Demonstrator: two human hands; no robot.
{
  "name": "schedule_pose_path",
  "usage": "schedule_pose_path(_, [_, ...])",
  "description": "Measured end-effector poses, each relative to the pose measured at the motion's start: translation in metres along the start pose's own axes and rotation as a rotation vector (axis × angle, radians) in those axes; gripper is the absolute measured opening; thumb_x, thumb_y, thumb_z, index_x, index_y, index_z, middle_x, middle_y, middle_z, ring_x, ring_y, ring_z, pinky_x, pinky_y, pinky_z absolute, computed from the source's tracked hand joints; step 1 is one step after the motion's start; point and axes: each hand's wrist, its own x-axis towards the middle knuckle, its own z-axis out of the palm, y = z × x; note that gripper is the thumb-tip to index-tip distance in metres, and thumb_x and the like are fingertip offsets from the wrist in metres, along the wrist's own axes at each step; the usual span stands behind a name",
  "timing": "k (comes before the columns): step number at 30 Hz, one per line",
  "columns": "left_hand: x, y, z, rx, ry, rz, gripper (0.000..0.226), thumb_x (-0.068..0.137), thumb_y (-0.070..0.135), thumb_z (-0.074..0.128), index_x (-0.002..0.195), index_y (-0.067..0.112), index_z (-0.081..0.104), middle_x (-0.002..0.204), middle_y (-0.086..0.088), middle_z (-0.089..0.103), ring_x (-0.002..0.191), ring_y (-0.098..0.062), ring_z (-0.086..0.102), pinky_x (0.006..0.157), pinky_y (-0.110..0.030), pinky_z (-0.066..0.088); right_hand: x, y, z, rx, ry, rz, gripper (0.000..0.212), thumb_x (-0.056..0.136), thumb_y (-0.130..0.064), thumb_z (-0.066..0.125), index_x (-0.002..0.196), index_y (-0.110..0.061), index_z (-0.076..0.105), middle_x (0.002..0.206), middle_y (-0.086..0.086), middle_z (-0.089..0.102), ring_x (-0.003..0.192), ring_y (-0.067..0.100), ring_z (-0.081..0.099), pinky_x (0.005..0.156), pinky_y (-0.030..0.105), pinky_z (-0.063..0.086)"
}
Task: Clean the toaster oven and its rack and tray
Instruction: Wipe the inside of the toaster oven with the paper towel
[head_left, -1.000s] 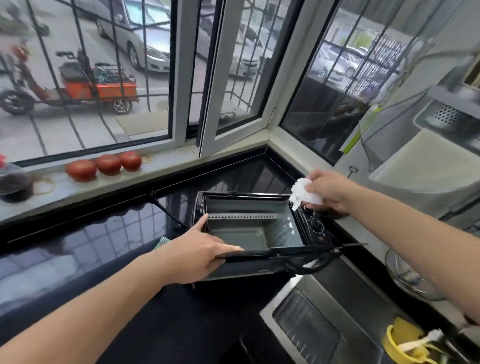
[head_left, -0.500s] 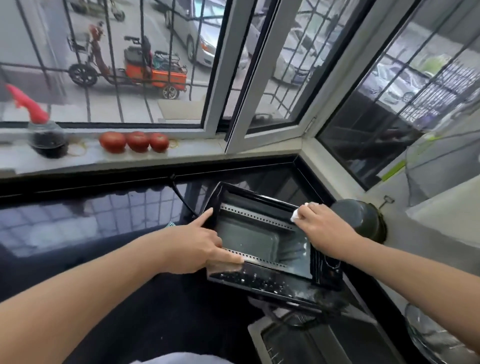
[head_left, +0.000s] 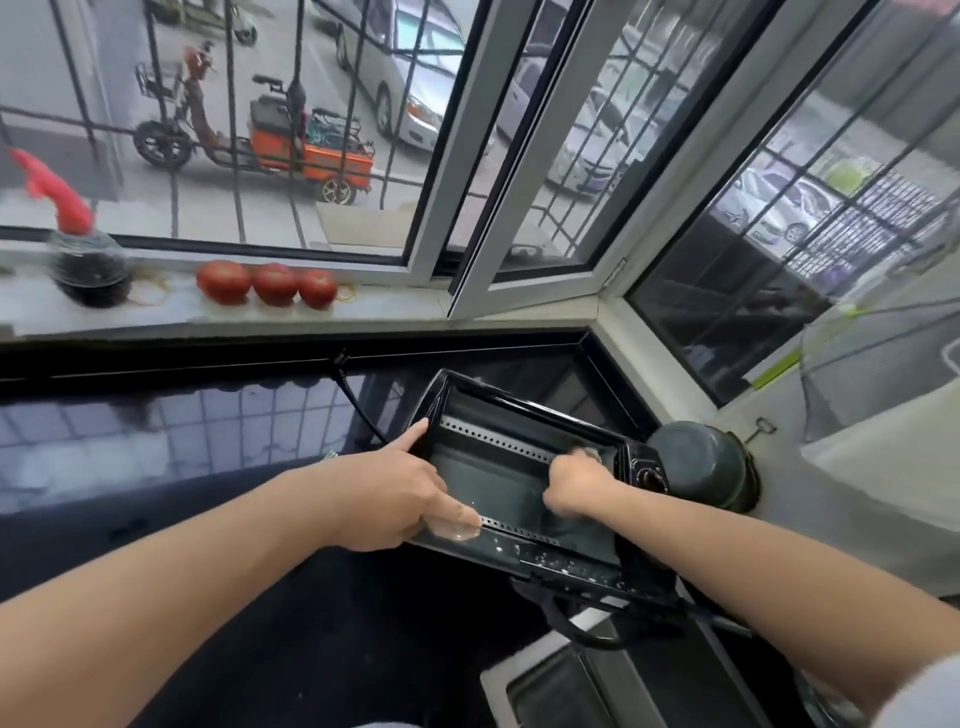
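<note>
Red-capped bottle (head_left: 85, 260): on the windowsill (head_left: 171, 312) at 10 o'clock, dark liquid inside, upright.
Tomatoes (head_left: 266, 283): three in a row on the sill, touching each other, just right of the bottle.
Surface (head_left: 156, 441): glossy black, reflects the window grid; spans 9 o'clock to centre.
Power cord (head_left: 358, 405): black, runs from the back wall of the surface down toward the oven's left side.
Left hand (head_left: 395, 493): grips the left edge of the toaster oven. Index finger points straight along the upper left corner of the frame, thumb lies on the lower left rim, other fingers curled under. Forearm comes in from 8 o'clock.
Toaster oven (head_left: 519, 467): black, just right of centre, near the corner of the surface, tipped so its opening faces up toward the camera. Cavity grey, perforated metal strips along upper and lower walls. Door (head_left: 571, 566) hangs open at the near edge, wet droplets on it. Control knobs (head_left: 649, 475) on the right panel.
Right hand (head_left: 576, 486): inside the cavity at the right side, fingers curled into a fist, pressed down against the interior. A small pale bit shows at the knuckles; cannot tell what it is or whether the hand holds it. Forearm comes in from 4 o'clock.
Dark pot (head_left: 701, 465): round, just beside the oven's right panel, at 3 o'clock.
Sink (head_left: 571, 686): steel, at 5 o'clock, below the open door.
</note>
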Motion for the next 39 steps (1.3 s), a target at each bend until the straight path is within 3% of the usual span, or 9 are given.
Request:
schedule_pose_path(3, [0.000, 0.000, 0.003, -0.016, 0.027, 0.010, 0.065, 0.101, 0.007, 0.046, 0.153, 0.046, 0.040, 0.119, 0.012, 0.064, 0.119, -0.008, 0.054, 0.122, -0.055, -0.023, -0.003, 0.009, 0.000, 0.304, 0.056, 0.052, 0.037, 0.083, -0.015, 0.048, 0.118, -0.004, 0.057, 0.135, 0.019, 0.047, 0.123, 0.034, 0.047, 0.103, 0.033, 0.043])
schedule_pose_path(6, [0.001, -0.005, 0.008, -0.016, 0.039, 0.022, 0.063, 0.103, 0.012, 0.049, 0.152, 0.049, 0.040, 0.114, 0.012, 0.064, 0.116, -0.006, 0.055, 0.121, -0.054, -0.024, -0.007, -0.004, 0.004, 0.379, 0.175, -0.160, 0.058, 0.078, -0.004, 0.047, 0.136, -0.004, 0.049, 0.148, 0.009, 0.039, 0.140, 0.030, 0.033, 0.116, 0.035, 0.030])
schedule_pose_path(9, [0.002, -0.005, 0.011, 0.034, 0.053, 0.031, 0.066, 0.099, 0.013, 0.051, 0.153, 0.050, 0.037, 0.112, 0.011, 0.064, 0.113, -0.006, 0.056, 0.121, -0.054, -0.025, -0.002, -0.018, 0.008, 0.127, 0.302, -0.392, 0.061, 0.079, -0.008, 0.051, 0.140, -0.004, 0.047, 0.150, 0.009, 0.036, 0.136, 0.028, 0.037, 0.111, 0.040, 0.038])
schedule_pose_path(12, [0.003, -0.004, 0.008, -0.014, 0.014, 0.009, 0.071, 0.097, 0.008, 0.047, 0.153, 0.051, 0.037, 0.112, 0.011, 0.064, 0.115, -0.004, 0.055, 0.120, -0.050, -0.028, -0.005, -0.006, 0.011, -0.227, 0.471, -0.364, 0.037, 0.080, -0.015, 0.055, 0.116, -0.006, 0.059, 0.121, 0.015, 0.049, 0.109, 0.033, 0.049, 0.083, 0.044, 0.050])
schedule_pose_path(19, [0.003, -0.003, 0.004, -0.059, 0.033, 0.006, 0.069, 0.097, 0.006, 0.048, 0.152, 0.048, 0.041, 0.111, 0.012, 0.064, 0.116, -0.002, 0.053, 0.118, -0.047, -0.032, -0.014, 0.015, 0.034, -0.776, 0.214, -0.024, 0.044, 0.101, -0.033, 0.038, 0.138, -0.014, 0.054, 0.146, 0.024, 0.035, 0.125, 0.040, 0.034, 0.101, 0.055, 0.030])
schedule_pose_path(23, [0.000, -0.001, 0.005, -0.034, 0.030, 0.024, 0.067, 0.098, 0.008, 0.051, 0.151, 0.047, 0.042, 0.110, 0.010, 0.067, 0.112, -0.005, 0.054, 0.117, -0.048, -0.032, -0.012, -0.001, 0.036, -0.869, 0.156, 0.042, 0.046, 0.100, -0.033, 0.035, 0.138, -0.012, 0.051, 0.139, 0.024, 0.042, 0.111, 0.040, 0.040, 0.089, 0.053, 0.035])
schedule_pose_path(28, [0.002, -0.002, 0.000, -0.106, 0.052, -0.008, 0.073, 0.093, 0.003, 0.050, 0.152, 0.046, 0.045, 0.121, 0.011, 0.069, 0.120, -0.001, 0.052, 0.120, -0.046, -0.029, 0.004, -0.001, 0.021, -0.477, 0.147, -0.018, 0.042, 0.094, -0.025, 0.040, 0.129, -0.010, 0.059, 0.136, 0.020, 0.048, 0.114, 0.033, 0.043, 0.094, 0.042, 0.040])
schedule_pose_path(33, [0.001, -0.002, 0.004, -0.095, 0.047, -0.007, 0.072, 0.094, 0.005, 0.049, 0.152, 0.047, 0.043, 0.118, 0.012, 0.067, 0.118, -0.001, 0.054, 0.119, -0.050, -0.029, -0.003, -0.007, -0.001, 0.040, 0.033, 0.018, 0.052, 0.091, -0.015, 0.046, 0.140, 0.003, 0.043, 0.145, 0.025, 0.034, 0.133, 0.038, 0.033, 0.110, 0.044, 0.035])
schedule_pose_path(39, [0.001, 0.005, -0.002, -0.061, 0.022, -0.031, 0.075, 0.091, 0.005, 0.048, 0.151, 0.050, 0.040, 0.118, 0.011, 0.064, 0.118, -0.003, 0.054, 0.113, -0.044, -0.038, -0.015, -0.048, -0.023, 0.179, 0.206, -0.312, 0.062, 0.091, -0.014, 0.049, 0.149, -0.003, 0.029, 0.150, 0.019, 0.031, 0.119, 0.040, 0.053, 0.091, 0.043, 0.048])
